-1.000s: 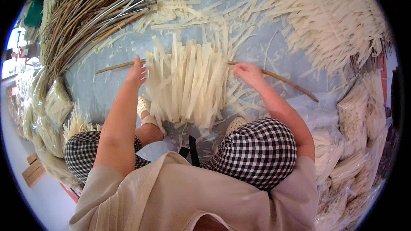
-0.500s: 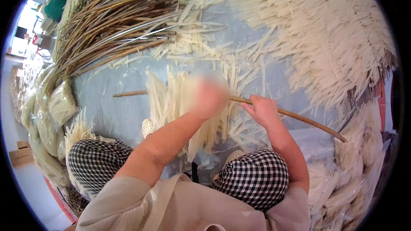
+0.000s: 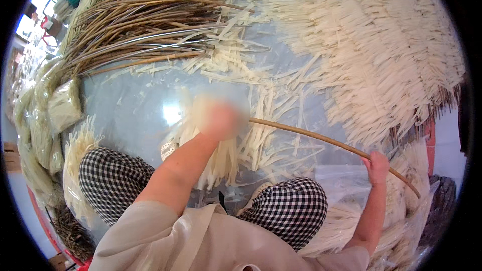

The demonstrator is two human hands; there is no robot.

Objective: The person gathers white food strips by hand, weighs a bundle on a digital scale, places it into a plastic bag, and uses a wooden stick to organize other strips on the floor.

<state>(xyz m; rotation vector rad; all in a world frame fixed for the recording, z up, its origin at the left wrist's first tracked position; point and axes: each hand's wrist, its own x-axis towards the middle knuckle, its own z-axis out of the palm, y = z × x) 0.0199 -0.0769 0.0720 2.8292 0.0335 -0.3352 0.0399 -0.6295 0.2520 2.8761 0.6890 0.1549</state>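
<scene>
A long brown stick (image 3: 312, 136) runs from the middle down to the lower right. My right hand (image 3: 376, 168) is closed on it near its far right end. My left hand (image 3: 221, 120), over the bundle of pale flat strips (image 3: 226, 166) in the middle, is blurred; its fingers and anything in them cannot be made out. The stick's left part disappears at that blurred patch. The strips hang down between my checked knees, beside loose strips scattered on the grey sheet (image 3: 128, 103).
Brown sticks (image 3: 135, 25) are heaped at back left. Rows of pale stripped-fibre pieces (image 3: 376, 60) on sticks cover the back right. Bagged pale bundles (image 3: 42, 120) line the left edge; more plastic-wrapped strips (image 3: 346, 221) lie at lower right.
My left hand has moved from the stick's left side onto the middle of the strips. My right hand has slid outward along the stick, toward its right end.
</scene>
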